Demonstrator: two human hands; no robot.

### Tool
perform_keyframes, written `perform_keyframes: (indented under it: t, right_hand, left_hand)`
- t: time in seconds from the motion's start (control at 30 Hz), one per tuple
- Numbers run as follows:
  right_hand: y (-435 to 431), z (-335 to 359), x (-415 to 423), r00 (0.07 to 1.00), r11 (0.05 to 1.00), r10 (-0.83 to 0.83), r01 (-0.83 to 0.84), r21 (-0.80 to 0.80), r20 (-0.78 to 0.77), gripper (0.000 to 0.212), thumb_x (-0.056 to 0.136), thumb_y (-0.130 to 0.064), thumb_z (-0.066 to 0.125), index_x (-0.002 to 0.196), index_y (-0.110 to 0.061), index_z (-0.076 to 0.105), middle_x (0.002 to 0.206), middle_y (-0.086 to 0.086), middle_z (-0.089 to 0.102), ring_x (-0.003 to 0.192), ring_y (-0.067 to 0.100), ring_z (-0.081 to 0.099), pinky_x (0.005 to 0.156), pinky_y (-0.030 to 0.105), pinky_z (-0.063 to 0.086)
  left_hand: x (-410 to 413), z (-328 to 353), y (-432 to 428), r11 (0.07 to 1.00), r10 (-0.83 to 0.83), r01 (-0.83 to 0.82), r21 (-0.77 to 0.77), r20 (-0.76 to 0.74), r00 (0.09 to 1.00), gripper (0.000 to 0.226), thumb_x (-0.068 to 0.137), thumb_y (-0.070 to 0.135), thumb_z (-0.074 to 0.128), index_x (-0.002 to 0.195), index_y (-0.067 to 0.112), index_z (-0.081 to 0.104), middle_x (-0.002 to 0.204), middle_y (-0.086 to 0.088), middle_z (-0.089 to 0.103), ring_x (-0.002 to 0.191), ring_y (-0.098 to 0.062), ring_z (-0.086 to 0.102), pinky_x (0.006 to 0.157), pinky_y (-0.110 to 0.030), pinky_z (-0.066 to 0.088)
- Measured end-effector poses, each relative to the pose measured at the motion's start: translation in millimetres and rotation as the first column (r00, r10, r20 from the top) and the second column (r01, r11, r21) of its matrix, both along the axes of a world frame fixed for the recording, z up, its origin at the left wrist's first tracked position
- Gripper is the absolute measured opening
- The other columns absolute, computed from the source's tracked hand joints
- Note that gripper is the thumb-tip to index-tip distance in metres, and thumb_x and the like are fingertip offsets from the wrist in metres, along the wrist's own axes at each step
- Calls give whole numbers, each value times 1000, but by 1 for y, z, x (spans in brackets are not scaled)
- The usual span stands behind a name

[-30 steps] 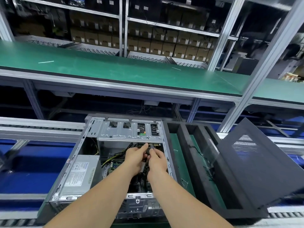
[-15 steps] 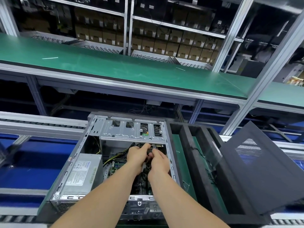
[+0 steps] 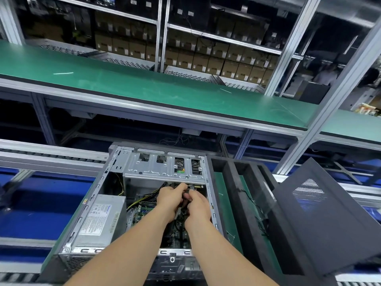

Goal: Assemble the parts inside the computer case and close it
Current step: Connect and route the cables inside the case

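Low in the head view, the computer case (image 3: 88,205) lies on its side with the open face up. Its long axis runs away from the person, the rear panel nearest and the silver drive cage (image 3: 165,168) at the far end. Both forearms reach in over the rear edge. The left hand (image 3: 170,200) and right hand (image 3: 198,205) meet just under the near lip of the drive cage. The right hand pinches a small connector (image 3: 191,187) at its fingertips, which point towards the cage. The left hand has its fingers curled onto a dark cable (image 3: 185,201) between the two hands. The case's right wall stands just beside the right hand, so room is tight there. To the left there is more room, over the motherboard (image 3: 144,209) and the yellow and black wires (image 3: 142,196), as far as the power supply (image 3: 101,219) in the near left corner. Right of the case sits a black foam tray (image 3: 233,203), and the dark side panel (image 3: 321,223) rests tilted against its far side. A long green desk (image 3: 144,87) crosses behind, with boxes on shelves beyond.
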State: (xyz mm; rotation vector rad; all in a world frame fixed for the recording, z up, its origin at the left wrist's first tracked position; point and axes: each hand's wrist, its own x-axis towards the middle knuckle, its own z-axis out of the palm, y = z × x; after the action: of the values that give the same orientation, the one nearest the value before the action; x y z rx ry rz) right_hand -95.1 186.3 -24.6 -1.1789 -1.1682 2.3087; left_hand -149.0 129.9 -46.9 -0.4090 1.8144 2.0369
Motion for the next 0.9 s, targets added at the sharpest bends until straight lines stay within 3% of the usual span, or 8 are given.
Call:
perform_keyframes:
  t: [0.13,0.33,0.47,0.6,0.7,0.8,0.83,0.9]
  right_hand:
    - [4,1,0,1000,1000,15,-15,13,24,22,101,-4,64,122,0,69,78,6,70,62,13,57,60,27,51]
    - [6,0,1,998,999,40,-41,22,53,21,101,-8,65,121,-3,72,80,4,69,66,10,52,62,23,44]
    - [6,1,1,996,996,65,-68,63,62,19,101,-11,65,118,-6,73,80,2,69,69,10,55,66,23,44]
    - [7,5,7,988,993,110,-114,33,110,14,100,-23,64,104,-13,73,82,0,68,74,14,49,68,29,41]
    - [9,8,12,976,994,111,-112,-7,189,21,101,-17,53,84,-12,64,76,4,57,64,16,43,57,30,34]
    - [9,8,17,944,993,117,-118,-16,308,35,105,-8,37,77,-6,57,62,8,52,42,15,48,40,26,34]
    - [8,8,19,934,988,157,-152,-39,322,35,106,-10,36,82,-3,60,64,10,57,46,17,55,44,26,42]
    - [6,7,25,908,965,263,-244,-97,327,38,108,-22,38,102,-1,69,94,15,68,90,27,68,86,40,54]
  left_hand:
    - [1,2,0,1000,-3,3,22,-9,1000,29,78,28,78,75,8,57,66,-12,57,68,-24,51,67,-36,41]
    - [2,1,-1,996,-19,20,85,-17,1000,29,85,22,77,84,6,52,72,-12,56,66,-23,52,66,-34,43]
    - [5,9,-7,985,-58,51,167,35,998,13,79,7,73,69,4,67,63,-10,62,49,-18,53,59,-31,46]
    - [8,14,-15,998,2,-5,69,49,999,17,64,-8,55,57,6,57,55,-10,55,51,-24,57,62,-34,46]
    - [8,8,-22,999,51,-51,-13,-8,999,18,70,-8,54,64,5,66,69,-11,65,58,-25,68,66,-32,53]
    - [6,4,-29,994,107,-107,15,-13,994,23,80,-12,56,83,2,74,91,-15,71,68,-28,75,75,-36,63]
    - [5,5,-31,993,113,-113,24,-14,993,25,82,-14,56,88,2,74,96,-18,70,71,-31,76,81,-41,63]
    - [6,7,-35,993,117,-117,28,-21,993,25,85,-16,58,92,3,73,99,-22,70,74,-32,76,82,-44,63]
